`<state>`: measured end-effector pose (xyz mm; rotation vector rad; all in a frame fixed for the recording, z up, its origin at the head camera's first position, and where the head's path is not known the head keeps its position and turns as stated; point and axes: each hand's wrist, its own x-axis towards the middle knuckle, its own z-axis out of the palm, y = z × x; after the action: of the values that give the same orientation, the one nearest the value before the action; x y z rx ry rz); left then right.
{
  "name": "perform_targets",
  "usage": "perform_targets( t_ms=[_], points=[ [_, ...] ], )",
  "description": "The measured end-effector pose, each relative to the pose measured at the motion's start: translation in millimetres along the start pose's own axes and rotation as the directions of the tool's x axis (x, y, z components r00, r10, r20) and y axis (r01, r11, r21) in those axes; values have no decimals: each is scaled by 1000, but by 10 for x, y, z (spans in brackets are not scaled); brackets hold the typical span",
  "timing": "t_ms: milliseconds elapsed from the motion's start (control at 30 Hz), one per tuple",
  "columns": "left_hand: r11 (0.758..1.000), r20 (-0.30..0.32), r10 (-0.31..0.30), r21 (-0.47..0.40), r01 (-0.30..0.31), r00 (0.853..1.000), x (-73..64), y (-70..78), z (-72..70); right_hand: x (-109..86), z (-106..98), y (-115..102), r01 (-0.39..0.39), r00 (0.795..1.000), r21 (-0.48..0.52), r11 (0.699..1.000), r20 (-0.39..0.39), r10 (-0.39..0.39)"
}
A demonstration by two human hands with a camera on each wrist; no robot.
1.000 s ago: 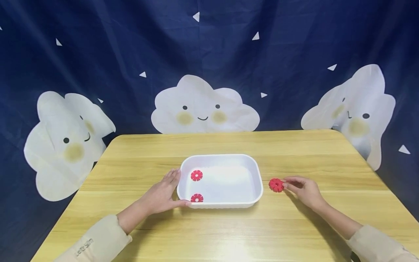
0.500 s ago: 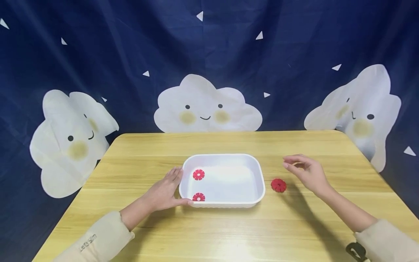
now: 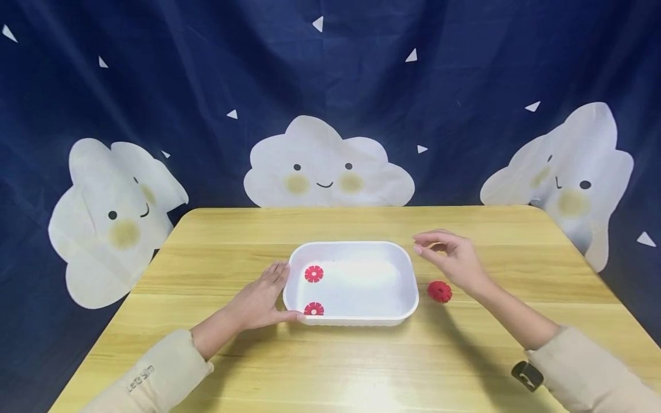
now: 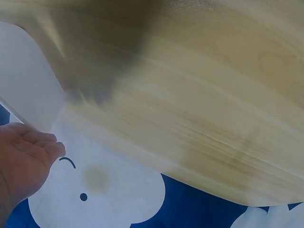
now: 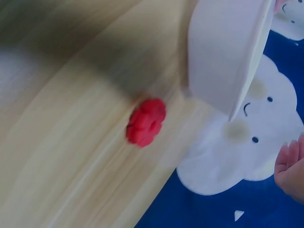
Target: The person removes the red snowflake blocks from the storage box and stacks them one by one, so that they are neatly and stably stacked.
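My left hand (image 3: 262, 298) holds a white plastic tray (image 3: 356, 321) at its near left corner, fingers along the left wall and thumb at the front rim. Two red notched snowflake discs (image 3: 314, 274) lie inside the tray on the left, one behind the other. Right of the tray, a thick stack of red snowflake discs (image 3: 439, 292) rests on the table; the right wrist view shows the stack (image 5: 146, 122) from the side. My right hand (image 3: 454, 261) hovers behind the stack, near the tray's right rim, thumb and forefinger close together with nothing visible between them.
The wooden table (image 3: 341, 367) extends around the tray to rounded far corners. A dark blue curtain (image 3: 206, 69) with smiling white clouds hangs behind it. A dark band (image 3: 527, 375) shows at my right sleeve.
My right hand has let go of the red stack beside the tray, risen, and moved left toward the tray's rim. The left hand keeps its place on the tray.
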<state>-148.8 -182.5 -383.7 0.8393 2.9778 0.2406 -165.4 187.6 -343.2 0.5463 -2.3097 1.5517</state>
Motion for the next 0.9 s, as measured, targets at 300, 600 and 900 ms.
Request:
perform_targets(
  t_ms=[300,600,900],
  points=[
    [1000,9,-20,-12,20,1000,-20,-29,1,113,400,-97,-43,990,5,999,133,42],
    [1000,-1,-3,-14,3,1000,-6,-28,-11,174,821,-231,-50,974,103,993,227,26],
    [1000,2,6,-12,-6,1000,12,-17,1,201,1089,-188,-55,969,101,993,246,28]
  ],
)
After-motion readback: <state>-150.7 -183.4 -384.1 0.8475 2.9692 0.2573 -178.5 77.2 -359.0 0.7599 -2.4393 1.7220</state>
